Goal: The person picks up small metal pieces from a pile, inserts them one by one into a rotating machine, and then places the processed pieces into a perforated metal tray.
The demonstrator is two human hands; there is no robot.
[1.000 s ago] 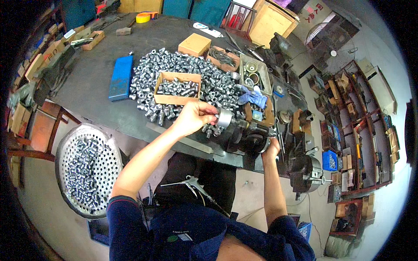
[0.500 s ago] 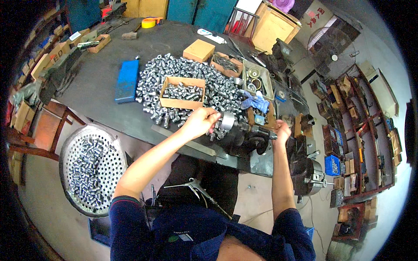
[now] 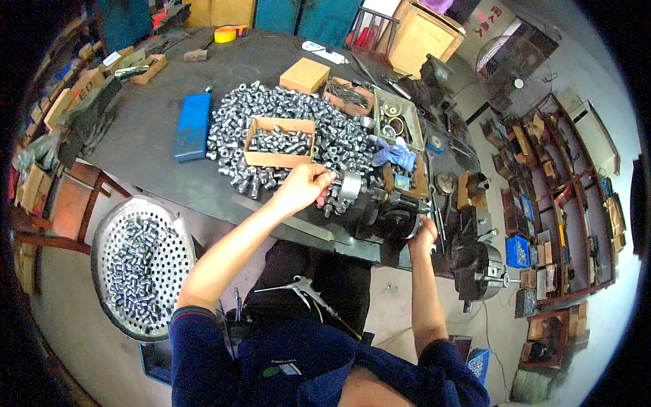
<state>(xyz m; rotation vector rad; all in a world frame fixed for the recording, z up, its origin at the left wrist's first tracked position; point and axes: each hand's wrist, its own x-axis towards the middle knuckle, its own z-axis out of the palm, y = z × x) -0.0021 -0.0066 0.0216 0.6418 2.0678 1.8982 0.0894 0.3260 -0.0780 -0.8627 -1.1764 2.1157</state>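
Note:
My left hand [image 3: 305, 184] is closed in a pinch at the front of a silver round chuck [image 3: 350, 186], holding a small metal part mostly hidden by the fingers. The chuck sits on a dark bench-mounted machine [image 3: 390, 216] with a round wheel, at the table's near edge. At the machine's right end my right hand [image 3: 424, 234] is closed, apparently around its handle, which the fingers cover. Just beyond my left hand stands an open cardboard box [image 3: 278, 161] of small metal fittings. Around it spreads a large pile of silver metal fittings [image 3: 237, 115].
A blue box [image 3: 192, 127] lies left of the pile. Behind are a closed carton [image 3: 305, 75], a tray of rings [image 3: 415, 127] and a blue glove [image 3: 397, 156]. A perforated metal bowl [image 3: 178, 261] with fittings stands lower left. An air gun [image 3: 298, 286] lies before me.
My right hand has moved down and slightly left, from beside the machine's end to lower by the round wheel. My left hand stays at the chuck. The view has shifted slightly.

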